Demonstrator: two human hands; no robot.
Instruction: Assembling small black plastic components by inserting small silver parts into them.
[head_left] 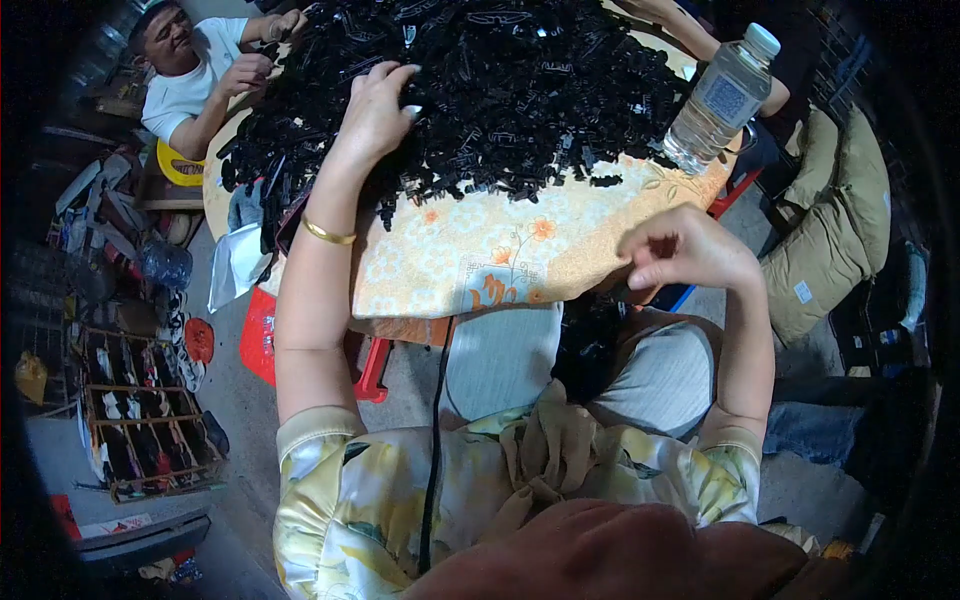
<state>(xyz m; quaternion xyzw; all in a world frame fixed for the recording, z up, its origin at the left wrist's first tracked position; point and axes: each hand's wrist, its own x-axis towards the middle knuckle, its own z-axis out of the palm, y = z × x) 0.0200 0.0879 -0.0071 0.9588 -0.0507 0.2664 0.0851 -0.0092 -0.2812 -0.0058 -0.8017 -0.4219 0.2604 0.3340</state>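
A big heap of small black plastic parts covers a table with a yellow flowered cloth. My left hand reaches forward with fingers curled down into the near left side of the heap; a gold bangle sits on that wrist. My right hand is held over the table's near right edge, its fingers pinched together on a small black part that is mostly hidden. A dark pile of more black parts lies in my lap between my knees.
A clear plastic water bottle stands at the table's right edge. Another person in a white shirt sits at the far left with hands in the heap. A shoe rack stands on the floor at left, green cushions at right.
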